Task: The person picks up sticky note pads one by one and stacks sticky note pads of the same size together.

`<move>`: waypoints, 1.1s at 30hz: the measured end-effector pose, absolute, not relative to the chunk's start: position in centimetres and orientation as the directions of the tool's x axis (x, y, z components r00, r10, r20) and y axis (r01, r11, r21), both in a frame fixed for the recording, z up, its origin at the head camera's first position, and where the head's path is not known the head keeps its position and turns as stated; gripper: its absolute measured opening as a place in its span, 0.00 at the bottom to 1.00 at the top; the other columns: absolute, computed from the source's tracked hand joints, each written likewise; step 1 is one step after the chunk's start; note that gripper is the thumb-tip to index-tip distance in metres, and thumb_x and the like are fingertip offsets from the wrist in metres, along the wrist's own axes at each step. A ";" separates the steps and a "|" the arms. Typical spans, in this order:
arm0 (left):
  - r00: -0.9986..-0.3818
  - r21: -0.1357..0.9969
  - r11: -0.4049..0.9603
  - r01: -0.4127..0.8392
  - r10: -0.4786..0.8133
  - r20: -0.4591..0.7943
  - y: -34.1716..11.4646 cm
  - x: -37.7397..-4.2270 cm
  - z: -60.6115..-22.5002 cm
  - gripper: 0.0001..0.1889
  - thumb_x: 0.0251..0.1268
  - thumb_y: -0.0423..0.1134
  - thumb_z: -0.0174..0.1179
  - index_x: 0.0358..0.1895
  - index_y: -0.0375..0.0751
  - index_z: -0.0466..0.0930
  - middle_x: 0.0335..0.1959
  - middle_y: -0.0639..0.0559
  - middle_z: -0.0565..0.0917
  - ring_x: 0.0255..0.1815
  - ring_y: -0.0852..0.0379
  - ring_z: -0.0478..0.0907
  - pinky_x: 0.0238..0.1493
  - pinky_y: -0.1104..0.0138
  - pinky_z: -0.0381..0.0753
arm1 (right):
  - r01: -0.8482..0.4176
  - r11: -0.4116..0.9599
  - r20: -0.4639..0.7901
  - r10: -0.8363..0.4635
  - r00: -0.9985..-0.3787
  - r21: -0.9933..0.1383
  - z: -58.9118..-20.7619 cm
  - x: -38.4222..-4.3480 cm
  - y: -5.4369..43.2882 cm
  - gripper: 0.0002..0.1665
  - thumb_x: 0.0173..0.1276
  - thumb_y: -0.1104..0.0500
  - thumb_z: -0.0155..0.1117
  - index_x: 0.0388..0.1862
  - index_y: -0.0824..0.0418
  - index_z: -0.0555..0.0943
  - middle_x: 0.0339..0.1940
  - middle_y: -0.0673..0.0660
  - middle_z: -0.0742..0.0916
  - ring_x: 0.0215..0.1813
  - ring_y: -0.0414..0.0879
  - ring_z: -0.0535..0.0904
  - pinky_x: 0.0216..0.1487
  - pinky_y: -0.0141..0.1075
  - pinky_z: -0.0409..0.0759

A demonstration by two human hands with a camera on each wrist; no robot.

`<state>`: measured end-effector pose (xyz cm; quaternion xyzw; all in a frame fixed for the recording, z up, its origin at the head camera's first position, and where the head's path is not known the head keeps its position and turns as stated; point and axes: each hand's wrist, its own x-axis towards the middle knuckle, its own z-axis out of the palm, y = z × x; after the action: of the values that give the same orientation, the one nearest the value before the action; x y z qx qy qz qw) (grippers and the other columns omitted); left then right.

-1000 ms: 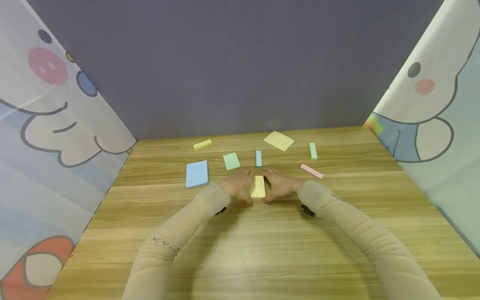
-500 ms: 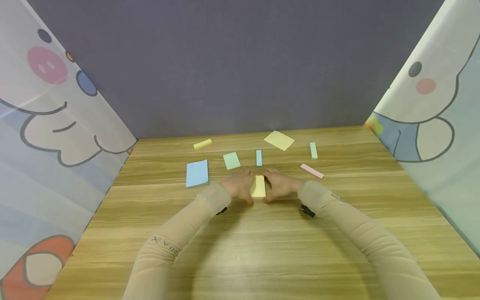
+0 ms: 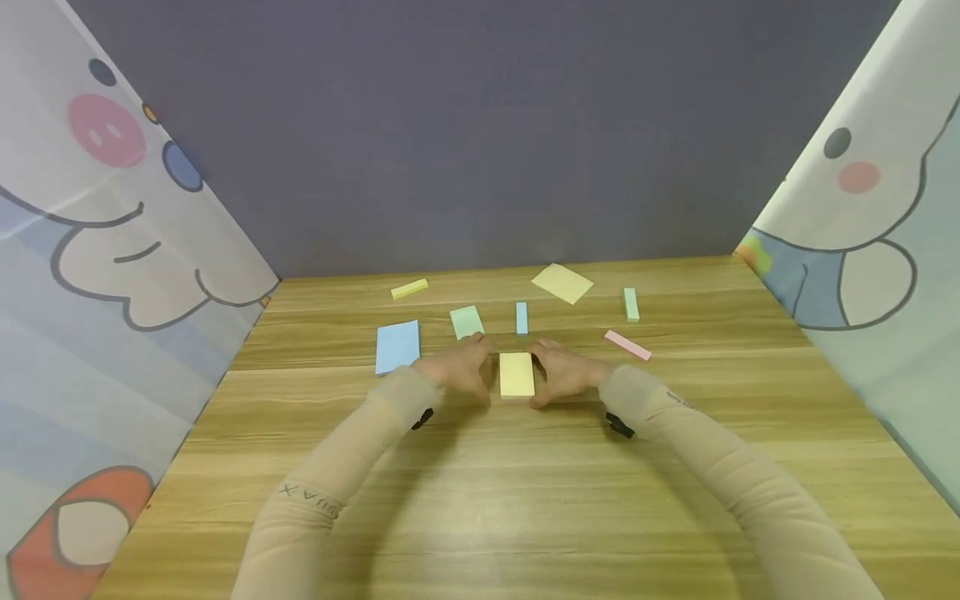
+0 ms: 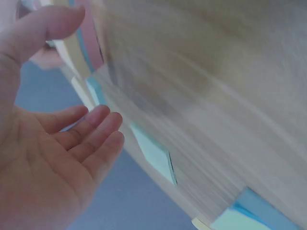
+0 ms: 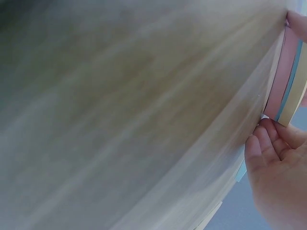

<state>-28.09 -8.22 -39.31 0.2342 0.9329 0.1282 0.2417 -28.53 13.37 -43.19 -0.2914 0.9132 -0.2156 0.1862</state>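
Note:
A stack of sticky note pads [image 3: 517, 375] lies mid-table, yellow on top, with blue and pink layers below it in the right wrist view. My right hand [image 3: 566, 371] holds the stack [image 5: 283, 76] at its right side, thumb at the near corner and fingertips at the far one. Left of the stack, and apart from it, my left hand [image 3: 459, 369] has loosely bent fingers with nothing between them. Just beyond those fingers lies a green square pad [image 3: 467, 321]. A larger blue pad [image 3: 397, 346] sits close to the left wrist.
Narrow strips lie farther back: yellow [image 3: 409, 288], blue [image 3: 522, 317], green [image 3: 632, 304] and pink [image 3: 627, 345]. A pale yellow pad [image 3: 562, 283] is turned askew near the grey back panel [image 3: 480, 133]. Printed cartoon curtains [image 3: 847, 208] flank the wooden table [image 3: 465, 517].
My left hand has let go of the stack and moved left, uncovering its left side. The right hand stays at the stack. The view has shifted slightly.

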 end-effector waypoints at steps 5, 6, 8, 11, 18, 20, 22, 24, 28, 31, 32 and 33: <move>-0.808 0.354 0.832 0.428 0.528 -0.263 -9.0 -28.7 -38.6 0.40 0.49 0.34 0.65 0.68 0.36 0.58 0.67 0.42 0.61 0.68 0.42 0.58 0.64 0.54 0.66 | -0.432 0.752 -0.243 -0.599 -0.763 -0.498 -43.1 -28.5 13.4 0.60 0.45 0.44 0.73 0.69 0.68 0.54 0.71 0.67 0.57 0.72 0.61 0.49 0.68 0.54 0.56; -0.814 0.348 0.831 0.434 0.528 -0.244 -9.2 -28.8 -38.5 0.38 0.50 0.34 0.65 0.67 0.36 0.59 0.67 0.42 0.61 0.68 0.42 0.59 0.64 0.53 0.65 | -0.427 0.756 -0.249 -0.595 -0.764 -0.497 -43.0 -28.5 13.4 0.60 0.45 0.44 0.73 0.69 0.68 0.54 0.71 0.67 0.56 0.73 0.61 0.48 0.69 0.54 0.55; -0.822 0.346 0.827 0.444 0.529 -0.210 -9.4 -29.0 -38.3 0.36 0.51 0.34 0.64 0.66 0.35 0.61 0.66 0.41 0.64 0.66 0.42 0.61 0.64 0.54 0.66 | -0.429 0.756 -0.252 -0.596 -0.762 -0.494 -42.9 -28.4 13.4 0.60 0.45 0.44 0.73 0.69 0.68 0.54 0.71 0.68 0.56 0.73 0.61 0.48 0.69 0.54 0.54; -0.839 0.360 0.834 0.418 0.506 -0.198 -9.9 -29.4 -38.1 0.36 0.52 0.36 0.64 0.66 0.34 0.61 0.67 0.41 0.62 0.67 0.41 0.59 0.65 0.54 0.65 | -0.425 0.756 -0.259 -0.597 -0.759 -0.498 -42.8 -28.3 13.4 0.60 0.46 0.43 0.72 0.69 0.68 0.54 0.72 0.69 0.55 0.73 0.62 0.46 0.70 0.55 0.52; -0.876 0.377 0.863 0.336 0.434 -0.212 -10.7 -30.7 -37.4 0.39 0.53 0.41 0.63 0.68 0.36 0.57 0.70 0.41 0.58 0.71 0.42 0.53 0.65 0.53 0.63 | -0.411 0.757 -0.273 -0.594 -0.757 -0.507 -42.6 -28.1 13.4 0.60 0.46 0.42 0.72 0.70 0.68 0.53 0.72 0.69 0.53 0.73 0.62 0.44 0.70 0.56 0.51; -0.881 0.365 0.871 0.331 0.423 -0.213 -10.8 -31.2 -37.2 0.40 0.53 0.43 0.63 0.68 0.36 0.56 0.71 0.40 0.56 0.72 0.41 0.50 0.66 0.52 0.61 | -0.416 0.758 -0.268 -0.594 -0.759 -0.502 -42.7 -28.1 13.4 0.60 0.46 0.42 0.72 0.69 0.68 0.53 0.72 0.68 0.54 0.73 0.62 0.45 0.69 0.56 0.52; -0.882 0.353 0.872 0.338 0.424 -0.204 -10.8 -31.6 -37.2 0.41 0.52 0.45 0.63 0.69 0.35 0.55 0.71 0.40 0.55 0.72 0.41 0.49 0.68 0.51 0.58 | -0.418 0.758 -0.264 -0.593 -0.760 -0.500 -42.8 -28.2 13.4 0.60 0.46 0.42 0.72 0.69 0.68 0.54 0.72 0.69 0.55 0.73 0.62 0.46 0.69 0.55 0.53; -0.882 0.343 0.872 0.348 0.429 -0.195 -10.8 -32.1 -37.2 0.42 0.52 0.46 0.63 0.68 0.35 0.55 0.71 0.40 0.55 0.71 0.41 0.50 0.68 0.52 0.58 | -0.420 0.759 -0.259 -0.592 -0.763 -0.498 -42.9 -28.2 13.4 0.60 0.45 0.43 0.72 0.69 0.68 0.54 0.72 0.68 0.55 0.73 0.61 0.46 0.69 0.54 0.53; -0.878 0.327 0.873 0.362 0.438 -0.195 -11.0 -33.0 -37.3 0.41 0.51 0.45 0.64 0.68 0.34 0.57 0.70 0.40 0.56 0.71 0.42 0.52 0.68 0.53 0.58 | -0.417 0.760 -0.262 -0.591 -0.763 -0.499 -43.0 -28.2 13.3 0.60 0.45 0.43 0.73 0.69 0.68 0.54 0.72 0.68 0.55 0.73 0.61 0.47 0.69 0.54 0.54; -0.877 0.307 0.881 0.360 0.432 -0.212 -11.0 -33.8 -37.4 0.41 0.51 0.44 0.65 0.67 0.33 0.57 0.71 0.38 0.55 0.71 0.41 0.52 0.68 0.52 0.57 | -0.410 0.760 -0.266 -0.588 -0.763 -0.504 -43.0 -28.2 13.2 0.60 0.45 0.43 0.73 0.69 0.68 0.54 0.72 0.68 0.54 0.73 0.61 0.46 0.69 0.54 0.53; -0.875 0.298 0.885 0.359 0.430 -0.221 -11.0 -34.1 -37.4 0.41 0.51 0.44 0.66 0.67 0.33 0.57 0.71 0.38 0.55 0.71 0.40 0.52 0.69 0.52 0.57 | -0.409 0.758 -0.263 -0.589 -0.764 -0.509 -43.0 -28.2 13.3 0.60 0.45 0.43 0.73 0.69 0.68 0.54 0.72 0.68 0.55 0.73 0.61 0.47 0.69 0.54 0.54; -0.875 0.288 0.887 0.360 0.428 -0.227 -11.0 -34.3 -37.4 0.42 0.51 0.44 0.66 0.67 0.32 0.57 0.71 0.37 0.54 0.71 0.40 0.51 0.69 0.52 0.56 | -0.404 0.759 -0.265 -0.585 -0.766 -0.510 -42.9 -28.2 13.3 0.60 0.45 0.43 0.73 0.69 0.68 0.54 0.72 0.68 0.54 0.73 0.61 0.47 0.69 0.54 0.54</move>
<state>-34.34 -11.02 -37.39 0.2050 0.9608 0.1193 0.1437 -28.21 13.29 -42.91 -0.2705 0.9143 -0.2170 0.2092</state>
